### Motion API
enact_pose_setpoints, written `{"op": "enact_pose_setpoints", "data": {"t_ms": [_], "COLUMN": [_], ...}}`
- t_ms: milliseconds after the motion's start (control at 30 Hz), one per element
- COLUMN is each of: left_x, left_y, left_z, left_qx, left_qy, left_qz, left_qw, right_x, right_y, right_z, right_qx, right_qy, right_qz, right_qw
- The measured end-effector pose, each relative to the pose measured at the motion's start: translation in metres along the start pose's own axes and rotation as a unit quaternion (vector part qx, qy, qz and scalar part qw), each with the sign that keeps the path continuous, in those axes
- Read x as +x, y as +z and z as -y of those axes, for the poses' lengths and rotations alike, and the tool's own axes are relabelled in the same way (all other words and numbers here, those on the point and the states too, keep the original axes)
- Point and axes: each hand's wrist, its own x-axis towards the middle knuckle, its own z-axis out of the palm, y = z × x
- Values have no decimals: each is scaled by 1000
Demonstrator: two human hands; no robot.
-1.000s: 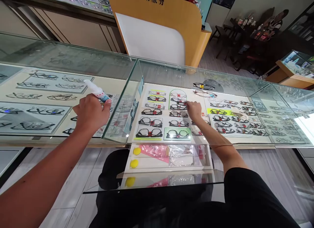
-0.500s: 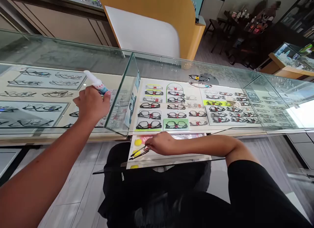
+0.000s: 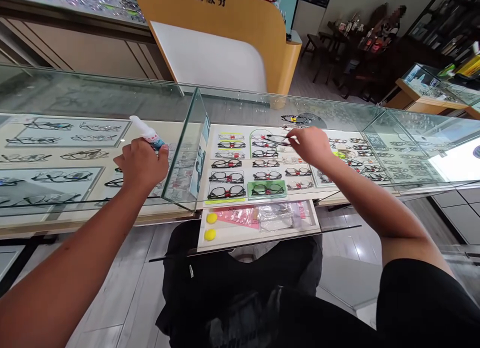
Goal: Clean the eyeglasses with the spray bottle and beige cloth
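Note:
My left hand [image 3: 142,163] is closed around a small white bottle [image 3: 144,130] with a blue and red label, over the left part of the glass case. Above the glass on the right, my right hand [image 3: 311,144] pinches a pair of glasses [image 3: 278,139] by one end. Rows of dark-framed glasses [image 3: 227,177] with red tags lie beneath it in the case. Below the case's near edge, an open drawer [image 3: 258,239] holds two yellow round pieces [image 3: 210,234], a pink sheet [image 3: 236,216] and clear plastic bags [image 3: 275,218].
A glass divider [image 3: 182,148] stands upright between the case's sections. Dark glasses with a yellow tag [image 3: 297,119] sit near the far side. Beyond the case is an orange and white counter [image 3: 213,53]. A person [image 3: 390,25] is at a far table.
My right hand has moved up from the drawer to over the case, carrying the glasses. The drawer's contents now show. My left hand still holds the bottle; the view has shifted slightly.

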Motion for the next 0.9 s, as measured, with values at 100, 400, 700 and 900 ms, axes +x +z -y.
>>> {"op": "enact_pose_setpoints", "data": {"t_ms": [100,400,700,900], "left_x": [2,-1,0,1], "left_y": [2,-1,1,0], "left_z": [0,-2,0,-2], "left_qx": [7,2,2,4], "left_qy": [-3,5,-3,-10], "left_qz": [-4,-11,-16,-11], "left_qw": [1000,1000,1000,1000], "right_x": [27,40,-39,-120], "right_y": [21,64,20,56], "right_z": [-42,-71,22,104], "right_qx": [-61,-74,15,75], "right_qy": [36,81,-110,-445], "right_qz": [4,30,-67,142], "right_qw": [998,994,992,881]}}
